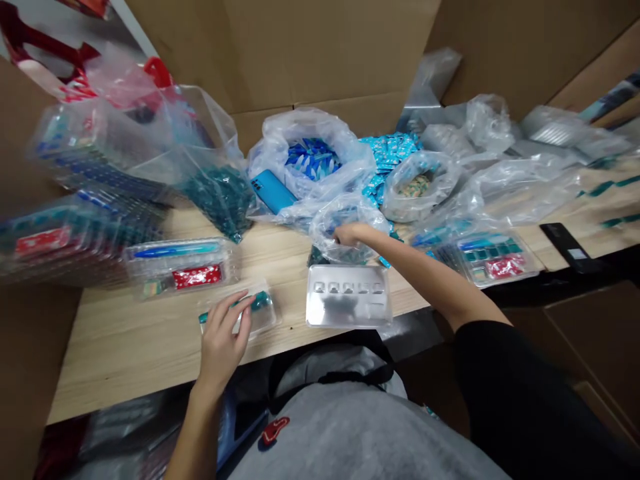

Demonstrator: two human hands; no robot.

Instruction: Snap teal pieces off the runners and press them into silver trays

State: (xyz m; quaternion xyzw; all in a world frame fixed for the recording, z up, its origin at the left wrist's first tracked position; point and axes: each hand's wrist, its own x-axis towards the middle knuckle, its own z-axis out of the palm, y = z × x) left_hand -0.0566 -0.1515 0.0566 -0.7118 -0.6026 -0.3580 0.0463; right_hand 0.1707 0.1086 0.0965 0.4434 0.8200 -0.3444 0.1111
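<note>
My left hand (pixel 223 343) grips a clear plastic blister pack (pixel 255 310) near the table's front edge, with teal pieces showing inside it. My right hand (pixel 349 233) reaches across to a clear plastic bag (pixel 345 230), and the bag's film hides its fingers. Dark teal items lie in the bottom of that bag. An empty silvery blister tray (pixel 347 298) lies on the wood just below my right forearm. To the left, a closed blister pack (pixel 180 268) holds a blue pen and a red label.
A light wood table (pixel 150 340) stands inside cardboard walls. Tall stacks of blister packs (pixel 85 230) rise at the left. Plastic bags hold blue and teal goods at the back. A teal phone (pixel 273 191) lies by them, and a black phone (pixel 570 247) sits at the right.
</note>
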